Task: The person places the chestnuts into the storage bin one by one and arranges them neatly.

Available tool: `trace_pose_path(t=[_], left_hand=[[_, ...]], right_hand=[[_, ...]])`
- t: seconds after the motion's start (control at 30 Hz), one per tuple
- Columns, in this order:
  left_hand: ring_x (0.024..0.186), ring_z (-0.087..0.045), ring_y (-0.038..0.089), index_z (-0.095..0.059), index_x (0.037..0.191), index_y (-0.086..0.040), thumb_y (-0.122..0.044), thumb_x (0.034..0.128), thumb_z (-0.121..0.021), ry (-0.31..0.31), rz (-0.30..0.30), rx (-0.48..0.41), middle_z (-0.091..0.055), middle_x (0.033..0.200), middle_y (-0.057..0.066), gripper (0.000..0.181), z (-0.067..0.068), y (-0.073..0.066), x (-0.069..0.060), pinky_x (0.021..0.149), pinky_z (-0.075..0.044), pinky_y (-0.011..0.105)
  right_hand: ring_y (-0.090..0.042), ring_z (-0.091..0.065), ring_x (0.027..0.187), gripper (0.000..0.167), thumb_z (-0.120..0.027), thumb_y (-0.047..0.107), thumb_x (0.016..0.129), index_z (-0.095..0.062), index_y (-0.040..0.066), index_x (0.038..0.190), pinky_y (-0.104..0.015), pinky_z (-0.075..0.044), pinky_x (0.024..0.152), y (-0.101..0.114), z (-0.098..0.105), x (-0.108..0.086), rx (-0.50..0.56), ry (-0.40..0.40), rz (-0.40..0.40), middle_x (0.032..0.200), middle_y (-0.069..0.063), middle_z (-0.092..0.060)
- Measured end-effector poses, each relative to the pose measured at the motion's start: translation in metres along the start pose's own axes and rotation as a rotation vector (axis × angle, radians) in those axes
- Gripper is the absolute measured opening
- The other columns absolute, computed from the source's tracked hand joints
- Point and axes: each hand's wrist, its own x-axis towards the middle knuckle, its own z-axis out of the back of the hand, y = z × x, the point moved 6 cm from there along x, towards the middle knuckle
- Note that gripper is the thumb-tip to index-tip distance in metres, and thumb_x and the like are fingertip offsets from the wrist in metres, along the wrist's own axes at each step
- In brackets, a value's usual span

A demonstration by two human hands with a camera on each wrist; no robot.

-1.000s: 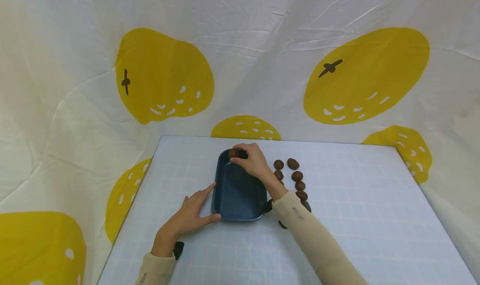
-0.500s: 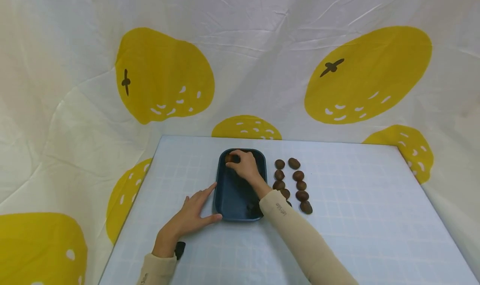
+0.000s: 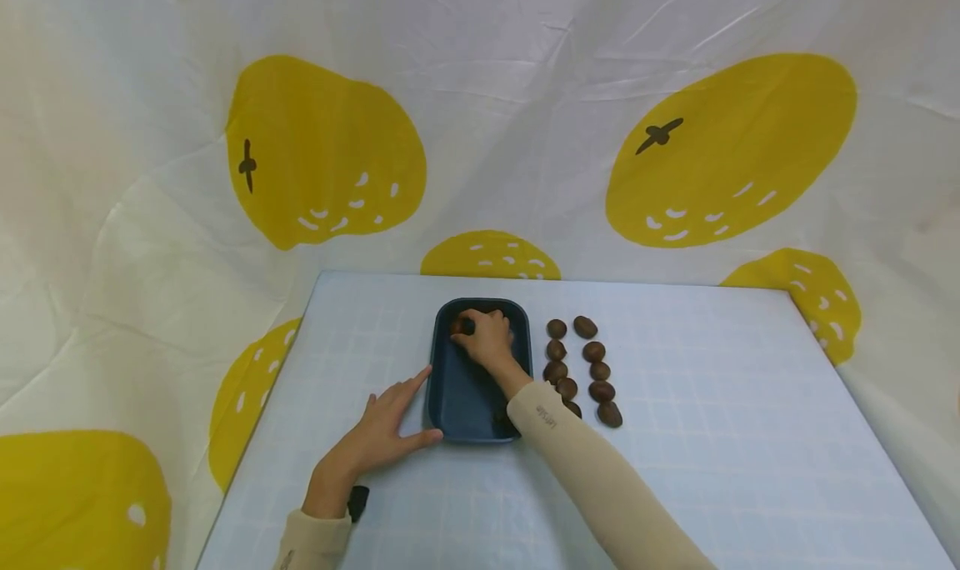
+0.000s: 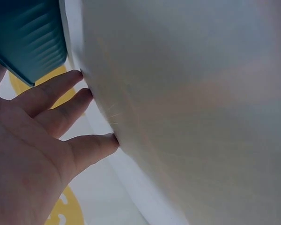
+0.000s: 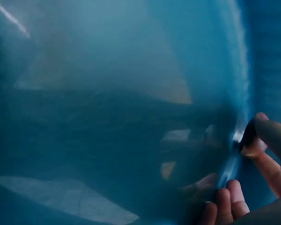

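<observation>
A dark blue rectangular tray point(image 3: 463, 399) lies on the table. Inside its far left part, my right hand point(image 3: 491, 341) pinches a brown chestnut point(image 3: 457, 327) between thumb and finger, low over the floor. In the right wrist view that chestnut point(image 5: 247, 135) is dark and partly covered by the fingers. My left hand point(image 3: 381, 430) lies spread at the tray's left side, with a fingertip and the thumb tip at the rim. From the left wrist, the tray's ribbed outer wall point(image 4: 35, 40) shows beyond the straight fingers.
Right of the tray, brown chestnuts stand in two rows, a left row point(image 3: 556, 371) partly behind the right sleeve point(image 3: 581, 457) and a right row point(image 3: 602, 392). The table point(image 3: 720, 403) has a pale checked cover. Behind it hangs a cloth point(image 3: 517, 153) with yellow fruit prints.
My right hand, still pinching the chestnut, has moved down into the tray and slightly toward me. Its sleeve has shifted left, uncovering more of the chestnut rows. The left hand stays put.
</observation>
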Motion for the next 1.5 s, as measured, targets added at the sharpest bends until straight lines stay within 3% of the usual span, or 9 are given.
trace_pose_path(t=[0.53, 0.83, 1.13, 1.33, 1.5], left_hand=[[0.144, -0.029, 0.036, -0.013, 0.159, -0.047, -0.076, 0.0809, -0.063, 0.002, 0.008, 0.0, -0.031, 0.16, 0.004, 0.097, -0.003, 0.002, -0.001, 0.108, -0.01, 0.075], [0.145, -0.028, 0.033, -0.012, 0.158, -0.05, -0.077, 0.0791, -0.063, 0.009, 0.032, 0.002, -0.032, 0.16, 0.004, 0.098, -0.003, 0.002, 0.001, 0.111, -0.009, 0.072], [0.147, -0.025, 0.031, -0.008, 0.157, -0.052, -0.079, 0.0783, -0.062, 0.031, 0.041, 0.002, -0.029, 0.161, 0.002, 0.099, -0.004, 0.003, 0.0, 0.111, -0.007, 0.071], [0.146, -0.025, 0.033, -0.009, 0.158, -0.05, -0.075, 0.0806, -0.064, 0.025, 0.039, -0.002, -0.029, 0.161, 0.004, 0.098, -0.005, 0.004, -0.001, 0.111, -0.007, 0.072], [0.146, -0.026, 0.035, -0.011, 0.158, -0.048, -0.07, 0.0822, -0.067, 0.019, 0.035, -0.005, -0.029, 0.161, 0.005, 0.097, -0.004, 0.004, -0.001, 0.111, -0.007, 0.072]], right_hand=[[-0.031, -0.048, 0.105, 0.044, -0.08, 0.038, 0.086, -0.069, 0.023, 0.126, -0.049, -0.042, 0.085, 0.0, 0.0, -0.006, -0.026, -0.013, 0.01, 0.118, -0.013, -0.056], [-0.034, -0.049, 0.112, 0.046, -0.079, 0.038, 0.088, -0.067, 0.017, 0.126, -0.054, -0.043, 0.092, 0.006, 0.015, -0.006, 0.14, -0.089, 0.031, 0.125, -0.016, -0.054], [-0.033, -0.054, 0.107, 0.04, -0.078, 0.028, 0.09, -0.069, 0.005, 0.122, -0.051, -0.045, 0.093, 0.03, 0.052, -0.018, 0.287, -0.089, 0.171, 0.113, -0.017, -0.061], [-0.031, -0.054, 0.108, 0.04, -0.076, 0.027, 0.091, -0.069, 0.004, 0.123, -0.045, -0.048, 0.093, 0.043, 0.075, -0.032, 0.335, -0.057, 0.259, 0.119, -0.017, -0.06], [-0.029, -0.054, 0.111, 0.041, -0.077, 0.024, 0.091, -0.068, 0.003, 0.125, -0.045, -0.048, 0.096, 0.041, 0.089, -0.042, 0.368, -0.039, 0.317, 0.121, -0.013, -0.061]])
